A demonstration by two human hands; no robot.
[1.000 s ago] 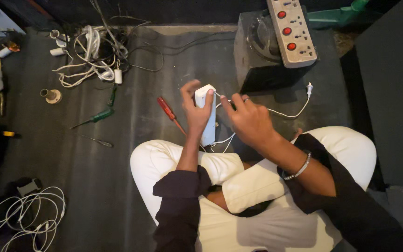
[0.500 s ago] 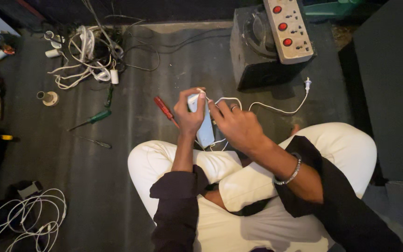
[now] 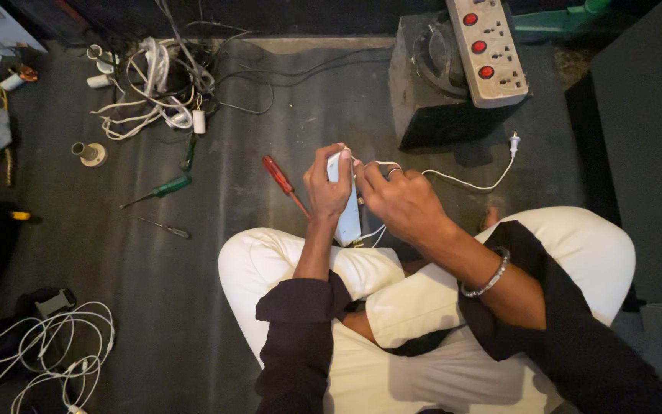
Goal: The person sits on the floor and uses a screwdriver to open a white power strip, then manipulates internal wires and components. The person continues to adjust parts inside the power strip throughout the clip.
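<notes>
floor (image 3: 193, 307), dark | red screwdriver (image 3: 283, 182) | green screwdriver (image 3: 158, 189) | white cable tangle (image 3: 158, 92)

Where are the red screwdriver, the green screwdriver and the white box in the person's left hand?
red screwdriver (image 3: 278, 174), head view, on its red handle.
green screwdriver (image 3: 172, 185), head view, on its green handle.
white box (image 3: 348, 221), head view, on its lower end below the fingers.

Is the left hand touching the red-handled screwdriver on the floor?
Apart. The head view shows the left hand wrapped around the white rectangular adapter, with dark floor visible between it and the red-handled screwdriver lying to its left.
</notes>
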